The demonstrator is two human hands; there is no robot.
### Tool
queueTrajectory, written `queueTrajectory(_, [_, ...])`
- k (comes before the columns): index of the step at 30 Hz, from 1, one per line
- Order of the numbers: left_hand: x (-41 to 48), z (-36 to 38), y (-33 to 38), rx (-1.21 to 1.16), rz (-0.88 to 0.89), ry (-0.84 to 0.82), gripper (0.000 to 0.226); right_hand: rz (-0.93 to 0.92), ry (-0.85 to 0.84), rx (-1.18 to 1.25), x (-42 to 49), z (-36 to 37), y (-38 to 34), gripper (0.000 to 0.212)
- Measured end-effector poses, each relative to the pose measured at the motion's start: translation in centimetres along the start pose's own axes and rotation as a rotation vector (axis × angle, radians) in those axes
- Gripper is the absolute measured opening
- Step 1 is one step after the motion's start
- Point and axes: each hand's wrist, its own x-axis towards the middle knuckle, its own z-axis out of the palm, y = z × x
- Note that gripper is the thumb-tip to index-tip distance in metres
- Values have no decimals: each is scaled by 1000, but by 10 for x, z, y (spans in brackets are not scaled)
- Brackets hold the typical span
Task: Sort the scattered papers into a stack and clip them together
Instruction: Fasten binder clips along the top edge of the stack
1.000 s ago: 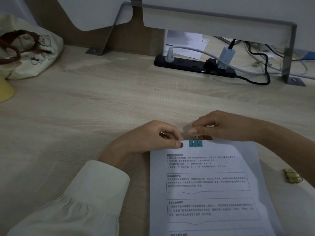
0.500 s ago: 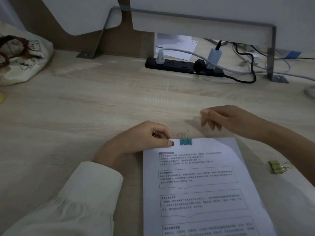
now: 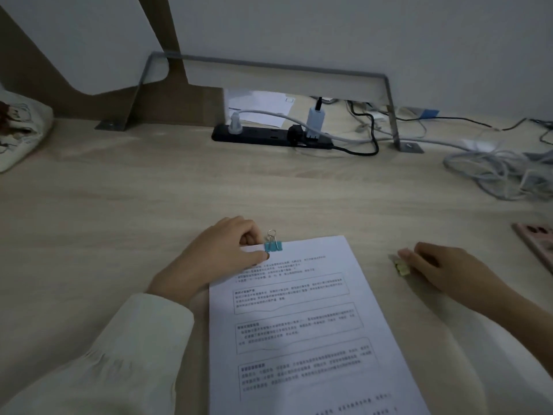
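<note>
Since the earlier frame the right hand (image 3: pixel 440 266) has left the blue binder clip (image 3: pixel 273 245) and gone out right to the yellow binder clip (image 3: pixel 402 268) on the desk (image 3: pixel 149 205), fingertips touching it; whether it grips, I cannot tell. Meanwhile the left hand (image 3: pixel 221 253) presses the paper stack (image 3: pixel 299 324), which lies near the desk's front edge, fingers curled by the blue clip. Lifting that hand may let the sheets fan, since one clip bites only the top left. Count: one stack, two clips, two hands
</note>
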Motion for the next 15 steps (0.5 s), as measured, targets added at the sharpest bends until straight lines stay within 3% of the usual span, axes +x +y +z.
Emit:
queueTrajectory(4, [-4, 3, 6, 50, -26, -1, 24, -75, 120, 94, -3, 8, -12, 41])
queueTrajectory(9, [-11, 7, 45, 11, 111, 179, 33, -283, 50, 272, -11, -2, -59, 37])
queueTrajectory(12, [-11, 18, 75, -211, 95, -36, 23, -417, 25, 319, -16, -8, -87, 34])
queueTrajectory(15, [-8, 26, 88, -473, 41, -171, 30, -458, 25, 412, -14, -9, -97, 33])
